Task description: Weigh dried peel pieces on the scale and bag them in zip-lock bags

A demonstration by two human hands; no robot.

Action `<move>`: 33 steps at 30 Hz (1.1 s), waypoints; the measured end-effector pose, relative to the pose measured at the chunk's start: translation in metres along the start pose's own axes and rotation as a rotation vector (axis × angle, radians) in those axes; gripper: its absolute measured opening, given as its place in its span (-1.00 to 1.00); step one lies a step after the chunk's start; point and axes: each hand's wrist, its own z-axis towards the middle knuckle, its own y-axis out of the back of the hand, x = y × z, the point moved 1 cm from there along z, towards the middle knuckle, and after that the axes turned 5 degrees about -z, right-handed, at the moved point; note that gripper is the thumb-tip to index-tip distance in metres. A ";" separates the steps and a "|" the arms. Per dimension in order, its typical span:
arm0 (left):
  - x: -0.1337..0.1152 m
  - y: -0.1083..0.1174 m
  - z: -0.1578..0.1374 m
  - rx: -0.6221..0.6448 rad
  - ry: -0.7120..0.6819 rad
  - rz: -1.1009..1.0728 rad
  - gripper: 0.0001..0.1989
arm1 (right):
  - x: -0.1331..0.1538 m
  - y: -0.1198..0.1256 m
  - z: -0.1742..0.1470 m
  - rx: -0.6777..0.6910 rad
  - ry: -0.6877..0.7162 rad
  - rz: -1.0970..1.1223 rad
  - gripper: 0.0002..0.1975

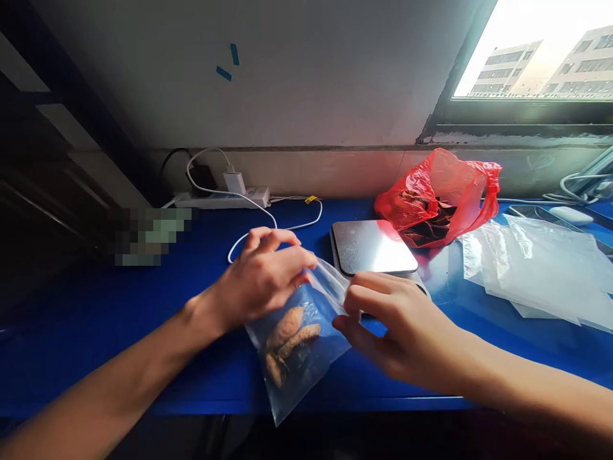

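A clear plastic bag hangs tilted between my two hands near the table's front edge. Inside it lie several brown, rough-skinned lumps that look like roots or tubers. My left hand pinches the top edge of the bag, with its fingers closed on the plastic. On the other side of the mouth, my right hand grips the rim between thumb and fingers. Just behind the bag sits a flat scale with a shiny metal top; my right hand partly covers its front.
A red plastic bag with dark brown pieces stands behind the scale. Several empty clear bags lie stacked at right. A power strip with a white cable runs along the wall. The blue table ends close in front.
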 end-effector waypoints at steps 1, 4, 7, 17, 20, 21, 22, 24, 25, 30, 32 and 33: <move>0.006 0.001 0.000 -0.014 0.013 0.032 -0.87 | -0.001 0.002 0.000 -0.010 -0.016 0.050 -0.76; 0.024 0.007 -0.001 -0.101 0.056 0.093 -0.84 | -0.003 0.011 0.001 -0.093 -0.092 0.234 -0.89; 0.039 0.019 -0.006 -0.300 0.185 0.075 -0.86 | -0.006 0.019 0.000 -0.239 -0.148 0.343 -0.67; 0.026 0.046 -0.011 -0.707 0.526 -0.246 -0.85 | -0.010 0.000 0.005 0.053 -0.483 0.650 -0.64; 0.009 0.045 -0.007 -0.758 0.502 -0.327 -0.91 | -0.002 -0.012 0.004 0.263 -0.598 1.102 -0.46; 0.005 0.044 -0.006 -0.765 0.474 -0.363 -0.93 | -0.001 -0.014 0.005 0.292 -0.624 1.257 -0.39; 0.002 0.043 -0.005 -0.764 0.442 -0.402 -0.94 | -0.001 -0.016 0.005 0.287 -0.643 1.378 -0.33; -0.002 0.041 -0.006 -0.749 0.369 -0.461 -0.94 | -0.003 -0.017 0.007 0.196 -0.662 1.493 -0.30; -0.004 0.040 -0.007 -0.738 0.336 -0.484 -0.93 | -0.005 -0.016 0.009 0.150 -0.664 1.515 -0.33; -0.013 0.035 -0.014 -0.673 0.243 -0.506 -0.91 | -0.002 -0.018 0.011 0.168 -0.665 1.584 -0.41; -0.014 0.032 -0.013 -0.633 0.261 -0.482 -0.87 | -0.001 -0.017 0.007 0.150 -0.715 1.550 -0.35; -0.013 0.030 -0.012 -0.617 0.265 -0.468 -0.83 | -0.003 -0.015 0.003 0.103 -0.743 1.516 -0.33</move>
